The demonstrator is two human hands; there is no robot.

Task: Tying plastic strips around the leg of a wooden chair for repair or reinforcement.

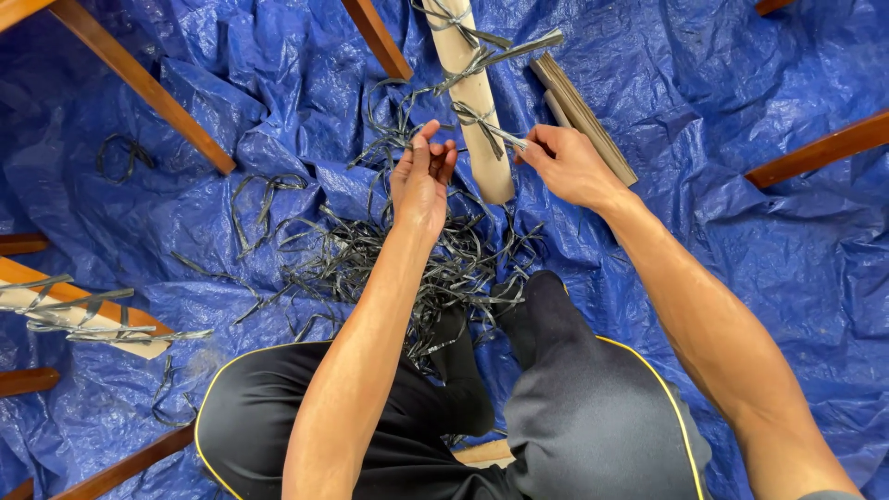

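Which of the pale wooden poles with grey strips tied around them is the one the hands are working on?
The upright pale pole at top centre. The right hand pinches a strip tied to it, and the left hand is beside it. The other pole lies untouched at the left edge.

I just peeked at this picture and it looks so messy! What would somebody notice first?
First the crinkly blue tarp covering the whole floor. In the middle lies a tangled heap of dark strips, just past the person's knees. Above it, the right hand pinches a strip tied around a pale wooden pole, with the left hand raised beside it.
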